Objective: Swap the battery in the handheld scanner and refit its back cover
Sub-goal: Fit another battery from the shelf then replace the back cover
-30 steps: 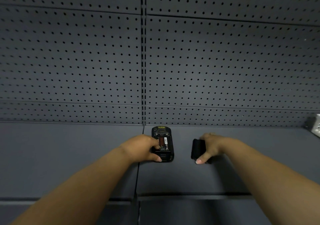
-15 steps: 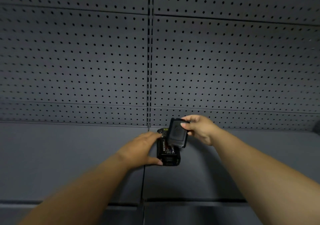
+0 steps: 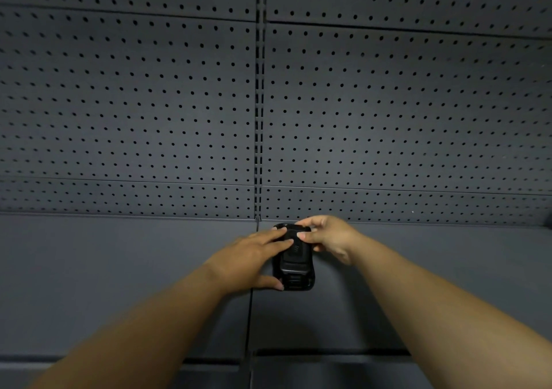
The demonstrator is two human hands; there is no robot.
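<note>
The grey perforated metal back panel (image 3: 149,104) rises directly behind the work area and closes off all room on the far side. The flat dark grey shelf (image 3: 104,269) carries the work; it lies bare and open to the left, to the right and toward the person, where its front edge drops to a lower ledge.

The black handheld scanner (image 3: 294,264) lies face down on the shelf, near the seam between two shelf sections and close to the back panel. The black plastic back cover (image 3: 295,252) lies on top of the scanner body, over the battery bay. No battery is visible, so the swap appears complete; whether the cover is latched cannot be told. Seating and locking it appear to remain.

The left hand (image 3: 251,261) is spread wide, its fingers (image 3: 280,243) lying on the cover and the thumb bracing the scanner's near left corner. The right hand (image 3: 330,237) pinches the cover's far end between thumb and fingertips.
</note>
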